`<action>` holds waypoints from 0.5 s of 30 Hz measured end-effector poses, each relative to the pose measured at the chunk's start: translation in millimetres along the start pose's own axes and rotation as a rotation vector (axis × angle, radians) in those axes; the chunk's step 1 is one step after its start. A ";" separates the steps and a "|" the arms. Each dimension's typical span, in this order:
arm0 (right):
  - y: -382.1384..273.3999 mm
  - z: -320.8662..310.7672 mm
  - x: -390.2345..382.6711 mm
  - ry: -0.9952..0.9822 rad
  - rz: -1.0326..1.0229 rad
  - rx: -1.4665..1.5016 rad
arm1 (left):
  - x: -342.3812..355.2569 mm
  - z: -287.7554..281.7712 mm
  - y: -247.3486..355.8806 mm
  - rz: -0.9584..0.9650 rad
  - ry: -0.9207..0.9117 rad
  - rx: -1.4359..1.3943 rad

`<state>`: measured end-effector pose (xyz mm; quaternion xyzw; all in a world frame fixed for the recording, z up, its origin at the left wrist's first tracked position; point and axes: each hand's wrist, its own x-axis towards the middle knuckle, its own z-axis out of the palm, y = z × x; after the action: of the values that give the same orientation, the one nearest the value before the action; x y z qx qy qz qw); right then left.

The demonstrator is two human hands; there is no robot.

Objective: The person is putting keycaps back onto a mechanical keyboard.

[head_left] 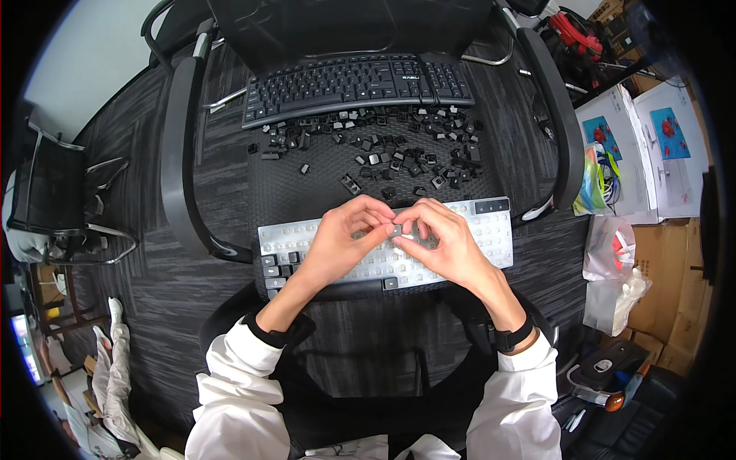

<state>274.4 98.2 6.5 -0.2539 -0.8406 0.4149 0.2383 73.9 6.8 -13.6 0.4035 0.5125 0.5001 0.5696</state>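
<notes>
A silver-white keyboard base (487,239), mostly stripped of its keycaps, lies across the seat of a black chair. Several black keycaps (285,271) sit on its left end, and one dark keycap is at its front edge. Over the middle of the base my hands meet. My left hand (345,236) and my right hand (445,239) both have their fingertips closed around a small dark keycap (395,229). Part of that keycap is hidden by the fingers. Many loose black keycaps (399,157) are scattered on the seat beyond the base.
A complete black keyboard (326,86) lies at the far side of the seat. Armrests (182,161) rise on both sides. To the right are cardboard boxes (661,264) and plastic bags (609,249). Another chair (57,184) and a person's legs (115,376) are at the left.
</notes>
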 end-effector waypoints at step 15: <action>-2.4 10.9 11.8 0.001 -0.032 -0.051 | -6.4 -14.3 2.5 0.049 0.079 0.062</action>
<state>258.3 98.0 4.9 -0.2468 -0.8547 0.3894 0.2388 59.6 0.2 -12.1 0.4134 0.5397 0.5135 0.5236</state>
